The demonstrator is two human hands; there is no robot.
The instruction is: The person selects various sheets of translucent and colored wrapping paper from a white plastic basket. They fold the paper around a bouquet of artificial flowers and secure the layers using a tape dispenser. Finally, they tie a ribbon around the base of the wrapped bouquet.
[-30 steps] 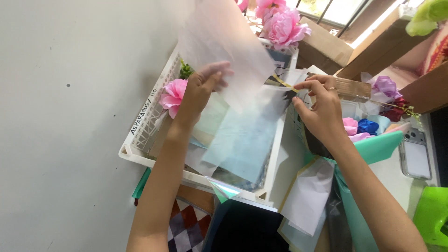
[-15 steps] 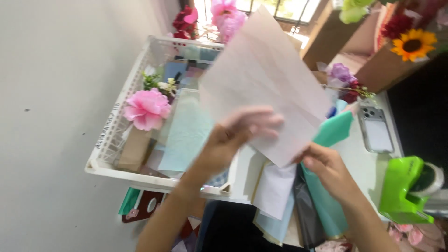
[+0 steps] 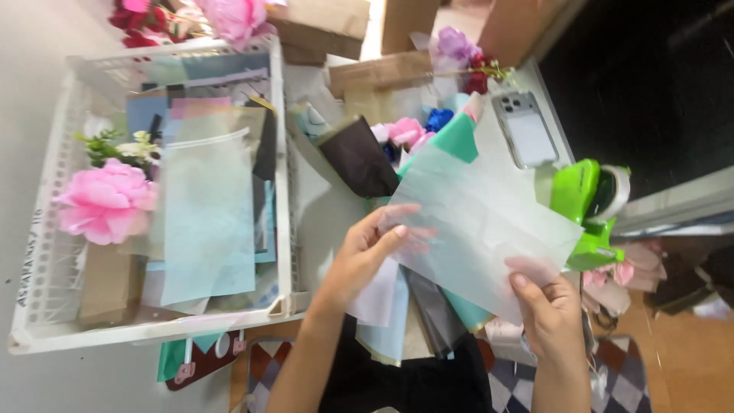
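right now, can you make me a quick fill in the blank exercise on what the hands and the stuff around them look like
1. Both hands, the left hand and the right hand, hold one pale translucent sheet of ____.
2. The big artificial flower in the white basket is ____ in colour.
3. The phone lies on the table with its ____ side up.
4. The tape dispenser beside the sheet is bright ____.

Missing words: paper; pink; back; green
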